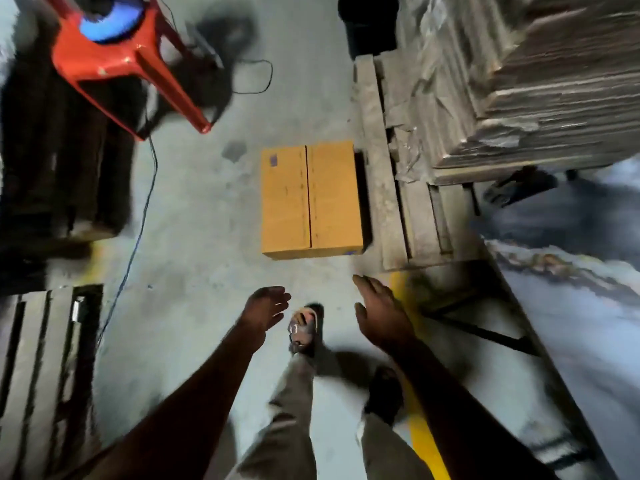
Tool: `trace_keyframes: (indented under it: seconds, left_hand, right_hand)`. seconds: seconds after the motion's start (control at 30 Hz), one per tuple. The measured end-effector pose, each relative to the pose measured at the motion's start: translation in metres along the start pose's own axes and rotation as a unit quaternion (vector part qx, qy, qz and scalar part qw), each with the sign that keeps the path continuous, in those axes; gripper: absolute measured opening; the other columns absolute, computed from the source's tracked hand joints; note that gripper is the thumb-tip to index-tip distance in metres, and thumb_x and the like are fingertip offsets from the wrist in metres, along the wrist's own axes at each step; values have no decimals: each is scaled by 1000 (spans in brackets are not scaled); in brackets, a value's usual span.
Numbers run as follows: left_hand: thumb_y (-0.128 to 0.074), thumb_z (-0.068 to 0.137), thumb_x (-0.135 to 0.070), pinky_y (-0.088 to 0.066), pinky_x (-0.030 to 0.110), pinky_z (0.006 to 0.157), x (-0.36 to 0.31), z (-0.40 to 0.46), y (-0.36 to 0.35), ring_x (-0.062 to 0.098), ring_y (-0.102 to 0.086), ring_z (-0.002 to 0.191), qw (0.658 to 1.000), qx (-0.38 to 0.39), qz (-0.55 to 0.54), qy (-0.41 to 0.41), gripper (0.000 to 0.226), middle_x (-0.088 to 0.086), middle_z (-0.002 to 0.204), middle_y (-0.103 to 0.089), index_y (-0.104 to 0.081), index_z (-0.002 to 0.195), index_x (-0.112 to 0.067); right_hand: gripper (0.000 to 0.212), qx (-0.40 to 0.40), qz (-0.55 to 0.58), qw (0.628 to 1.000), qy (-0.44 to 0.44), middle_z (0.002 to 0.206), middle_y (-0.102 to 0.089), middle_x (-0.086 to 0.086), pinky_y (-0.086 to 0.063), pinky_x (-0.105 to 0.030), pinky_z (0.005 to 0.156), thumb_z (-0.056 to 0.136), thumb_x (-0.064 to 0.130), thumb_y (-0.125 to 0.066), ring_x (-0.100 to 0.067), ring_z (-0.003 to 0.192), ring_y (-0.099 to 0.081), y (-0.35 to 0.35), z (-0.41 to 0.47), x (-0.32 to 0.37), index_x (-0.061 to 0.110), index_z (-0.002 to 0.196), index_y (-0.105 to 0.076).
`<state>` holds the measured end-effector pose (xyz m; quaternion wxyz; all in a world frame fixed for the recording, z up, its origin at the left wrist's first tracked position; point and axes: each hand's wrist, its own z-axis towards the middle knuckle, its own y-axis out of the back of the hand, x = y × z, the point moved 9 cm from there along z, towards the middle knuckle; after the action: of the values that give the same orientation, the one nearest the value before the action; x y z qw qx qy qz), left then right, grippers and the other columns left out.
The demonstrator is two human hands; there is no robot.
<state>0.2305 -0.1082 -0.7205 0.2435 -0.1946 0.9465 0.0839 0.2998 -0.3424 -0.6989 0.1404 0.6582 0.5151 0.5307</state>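
Head view: the closed cardboard box (311, 199) sits flat on the concrete floor (194, 237), flaps shut, its right edge just beside the wooden pallet (384, 188). We judge the pickup barely begun: no contact yet, nothing lifted, the whole grasp and carry left to do. Both arms reach forward and down toward it, left grip (265, 308) and right grip (379, 315) empty, fingers loosely spread, palms turned inward, each short of the box's near edge, a sandalled foot (304, 327) between them.
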Motion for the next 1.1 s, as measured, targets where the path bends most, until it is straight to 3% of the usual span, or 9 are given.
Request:
trace_keyframes:
  seconds: [0.1,0.3,0.37,0.47,0.53,0.6,0.73,0.83,1.1]
  left_hand:
    - [-47,98,-6,-40,19,56,13,83,15,15,-57,64,998,-54,-36,16,17,9,82,-63,-57,86,-12]
    - [-54,88,-9,-23,26,56,36,278,36,13,-35,55,990,-115,64,43,13,7,69,-44,-54,75,-9]
    - [-54,86,-12,-24,24,56,39,345,54,19,-38,53,981,-152,105,50,28,25,75,-50,-55,100,11]
    - [-51,92,-30,-50,37,84,27,412,75,42,-57,107,965,-230,121,34,53,31,130,-51,-43,133,2]
    - [-50,91,-34,-45,41,100,13,437,75,38,-51,123,961,-243,130,17,53,22,135,-51,-46,132,-1]
    - [-50,93,-29,-44,35,90,5,459,68,31,-54,118,968,-217,126,9,35,14,121,-59,-55,121,-8]
    - [-57,79,-33,-44,31,81,3,469,72,29,-59,107,966,-241,95,-8,48,15,118,-62,-56,119,-6]
    - [-62,88,-26,-42,28,84,-4,447,66,24,-53,103,965,-249,77,-28,46,9,123,-53,-47,127,-7]
    - [-62,85,-38,-44,33,89,-74,319,82,30,-50,104,935,-350,40,-48,53,13,136,-36,-43,131,-22]
  right_hand:
    - [76,53,17,998,-15,154,-37,-16,-31,-45,115,89,54,-28,-34,142,-34,-61,69,-43,12,152,-35]
    - [79,83,31,988,-125,164,-13,-13,-15,-42,122,89,43,-41,-28,151,-13,-175,202,-142,12,157,-15]
    - [82,87,42,990,-100,164,-6,-18,-11,-44,123,93,47,-43,-30,152,-7,-207,241,-162,6,156,-10]
    - [103,27,66,992,-100,160,-12,-27,-7,-40,122,84,70,-30,-39,149,-11,-231,290,-194,-7,151,-15]
    - [100,-7,93,984,-153,160,-15,-26,-4,-29,119,84,65,-34,-36,149,-15,-236,313,-215,-6,152,-16]
    - [100,-38,163,964,-208,160,-23,-21,-16,-32,120,83,63,-44,-31,147,-26,-240,332,-229,0,155,-17]
    - [100,-88,245,935,-241,144,-50,-15,-41,-39,108,74,65,-67,-26,131,-50,-243,349,-246,7,149,-35]
    - [109,-107,250,925,-265,142,-51,-16,-41,-39,108,65,64,-75,-26,130,-51,-226,338,-230,2,147,-38]
    - [88,-186,275,911,-246,142,-44,-23,-39,-34,101,76,32,-80,-32,127,-49,-117,265,-140,-1,145,-35]
